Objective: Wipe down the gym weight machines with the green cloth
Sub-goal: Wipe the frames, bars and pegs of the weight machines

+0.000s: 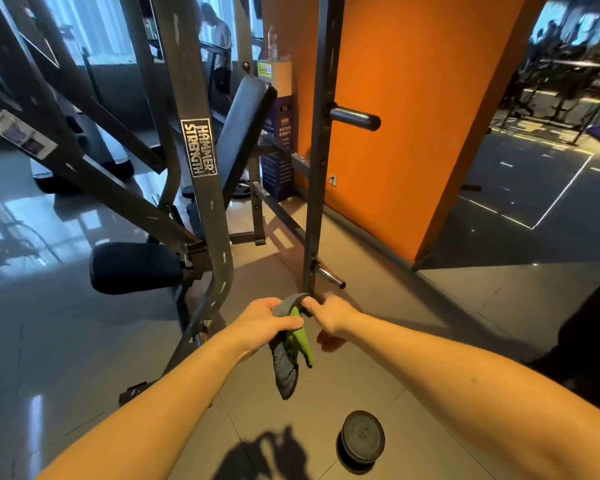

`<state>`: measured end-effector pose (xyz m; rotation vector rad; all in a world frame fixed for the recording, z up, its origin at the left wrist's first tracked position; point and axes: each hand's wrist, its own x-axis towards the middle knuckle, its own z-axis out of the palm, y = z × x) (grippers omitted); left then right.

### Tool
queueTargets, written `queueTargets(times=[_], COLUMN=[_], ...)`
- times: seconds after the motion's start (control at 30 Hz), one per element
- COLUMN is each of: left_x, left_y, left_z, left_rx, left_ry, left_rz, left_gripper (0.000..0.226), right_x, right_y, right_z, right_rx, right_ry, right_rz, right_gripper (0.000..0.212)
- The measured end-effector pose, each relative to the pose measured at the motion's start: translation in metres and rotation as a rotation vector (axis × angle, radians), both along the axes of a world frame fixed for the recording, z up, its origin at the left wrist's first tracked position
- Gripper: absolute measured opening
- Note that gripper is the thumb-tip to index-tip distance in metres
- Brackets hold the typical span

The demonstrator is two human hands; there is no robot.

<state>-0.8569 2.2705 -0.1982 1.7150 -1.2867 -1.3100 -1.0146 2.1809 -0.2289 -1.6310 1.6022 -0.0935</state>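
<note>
A green and grey cloth [293,344] hangs between my two hands low in the middle of the head view. My left hand [264,320] grips its upper part, and most of the cloth dangles below that hand. My right hand [329,315] pinches the grey top edge from the other side. Both hands are just in front of the foot of a dark upright post [317,168] of the weight machine. The machine's slanted frame labelled Hammer Strength [201,188] rises to the left, with a black back pad [243,133] behind it.
A black roller pad [134,268] sticks out at the lower left. Two chrome pegs [355,119] jut from the post. A black weight plate [361,439] lies on the tiled floor by my right forearm. An orange wall [413,116] stands behind. A person is far back.
</note>
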Motion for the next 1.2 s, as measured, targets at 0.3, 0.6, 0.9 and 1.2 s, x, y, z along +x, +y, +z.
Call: queueTargets(times=[0.3,0.6,0.9,1.2], left_x=[-0.023,-0.038,-0.014,0.001], left_y=[-0.023,-0.043,-0.060,-0.063], left_z=[-0.010,-0.008,-0.026,-0.030], left_rx=[0.023,0.062,-0.063,-0.035], left_ry=[0.143,0.317,-0.177,-0.421], left_rz=[0.150,0.224,0.131,0.136], left_gripper=[0.014,0.012,0.029,0.026], right_x=[-0.033,-0.063,-0.062,-0.062], right_y=[0.022,0.003,-0.007,0.001], right_z=[0.003,0.014,0.026,0.042], right_rx=[0.595,0.558,0.343,0.343], right_ry=[-0.389,-0.614,-0.711,-0.704], right_rz=[-0.092,-0.115,-0.318,-0.311], right_gripper=[0.091,0.046,0.075,0.088])
